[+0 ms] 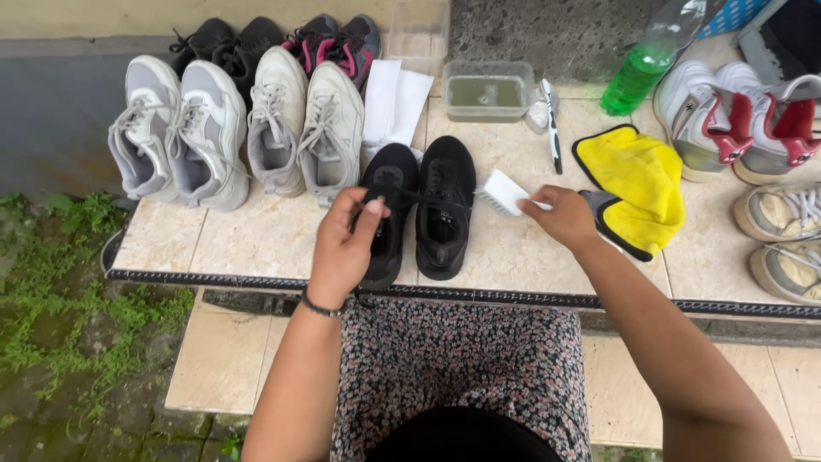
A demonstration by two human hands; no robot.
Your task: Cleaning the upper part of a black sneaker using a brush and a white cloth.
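A pair of black sneakers stands on the tiled ledge in front of me, the left one (389,218) and the right one (445,205) side by side. My left hand (342,248) pinches a black lace (428,199) of the left sneaker, stretched toward the right shoe. My right hand (564,218) grips the handle of a white scrubbing brush (503,192), held just right of the right sneaker with its bristles facing the shoe.
Two pairs of grey-white sneakers (231,128) line the ledge at left, with dark pairs behind. A clear tub of murky water (487,90), a toothbrush (552,128), a green bottle (637,77), a yellow cloth (637,184) and more shoes (735,120) lie to the right.
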